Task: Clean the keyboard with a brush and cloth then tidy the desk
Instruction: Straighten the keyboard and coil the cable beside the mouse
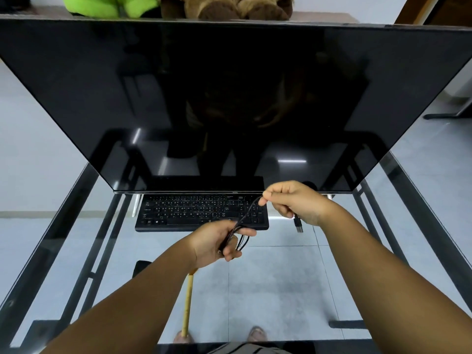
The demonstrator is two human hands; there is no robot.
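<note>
The person stands at a glass desk, both bare arms reaching forward over it. The left hand is closed around a bundle of looped black cable, several strands gathered in the fist with small loops poking out past the fingers. One stretch of that cable runs up and to the right to the right hand, which pinches it between thumb and fingertips, held a little higher and farther from the body than the left. The two hands are apart, joined only by the taut strand. A USB plug hangs below the right hand, dangling free above the glass. The keyboard, black with pale lettering, lies flat on the desk just behind the hands, its far edge tucked under the lower edge of a big dark screen that tilts toward the viewer and fills most of the view. The screen is off and mirrors the desk frame and a dim shape of the person. A pale wooden stick lies on the glass under the left forearm, pointing toward the body; I cannot tell whether it is the brush handle, since its far end is hidden by the wrist. A small dark thing sits left of that arm, too hidden to name. Through the glass show grey floor tiles and the person's feet. Above the screen sit something bright green and something brown and furry.
</note>
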